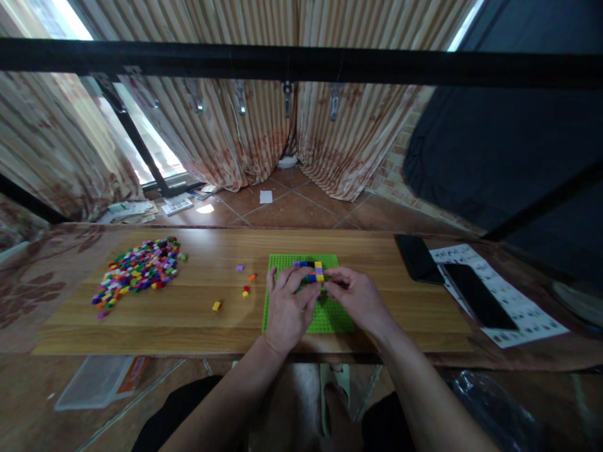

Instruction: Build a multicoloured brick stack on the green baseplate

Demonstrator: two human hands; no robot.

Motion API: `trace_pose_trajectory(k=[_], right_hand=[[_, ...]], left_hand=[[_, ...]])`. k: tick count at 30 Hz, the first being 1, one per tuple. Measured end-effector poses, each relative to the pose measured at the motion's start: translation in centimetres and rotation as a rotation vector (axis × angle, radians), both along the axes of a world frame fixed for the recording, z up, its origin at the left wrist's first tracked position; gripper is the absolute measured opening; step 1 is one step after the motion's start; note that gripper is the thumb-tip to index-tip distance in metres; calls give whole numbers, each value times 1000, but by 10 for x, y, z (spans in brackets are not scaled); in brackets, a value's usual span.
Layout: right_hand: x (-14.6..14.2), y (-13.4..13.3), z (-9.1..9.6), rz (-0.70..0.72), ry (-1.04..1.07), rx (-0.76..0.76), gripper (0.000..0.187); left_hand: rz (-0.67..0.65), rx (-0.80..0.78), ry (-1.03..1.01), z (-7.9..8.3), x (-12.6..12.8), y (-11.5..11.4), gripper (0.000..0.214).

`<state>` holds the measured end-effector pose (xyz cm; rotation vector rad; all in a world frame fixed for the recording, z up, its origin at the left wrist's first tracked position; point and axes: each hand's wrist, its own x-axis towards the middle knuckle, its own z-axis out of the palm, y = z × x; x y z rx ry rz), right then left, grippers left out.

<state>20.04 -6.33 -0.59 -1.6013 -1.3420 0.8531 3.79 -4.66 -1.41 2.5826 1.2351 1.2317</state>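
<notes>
A small build of toy bricks (pixel 319 266), with yellow, blue, purple and black bricks showing, is over the green baseplate (pixel 340 321). My left hand (pixel 289 307) reaches across its near left side, fingers and thumb closed on it. At the right end, by the yellow bricks, the thumb and fingertips of my right hand (pixel 357 297) pinch the build. My fingers hide its lower and near parts, so I cannot tell whether it is pressed onto the baseplate. Left of the baseplate lie a purple brick (pixel 240 268), an orange brick (pixel 252 277) and a yellow brick (pixel 217 306).
A big heap of mixed bricks (pixel 141 267) covers the left of the wooden table (pixel 198 336). On the right are a black tablet-like slab (pixel 417 257), a dark phone (pixel 478 295) and a printed sheet (pixel 527 314). A clear plastic box (pixel 94 380) lies on the floor below.
</notes>
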Motion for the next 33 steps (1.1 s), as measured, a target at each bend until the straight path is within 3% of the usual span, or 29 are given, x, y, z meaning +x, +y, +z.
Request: trace_pose_trajectory(k=[17,33], right_hand=[[-3,5,0,-101,365,-105,22],[-2,0,-4,-67,332,-137,29]], left_hand=[[-7,15,75,1,2,-1,12],[-16,-49,20,-4,2,-1,14]])
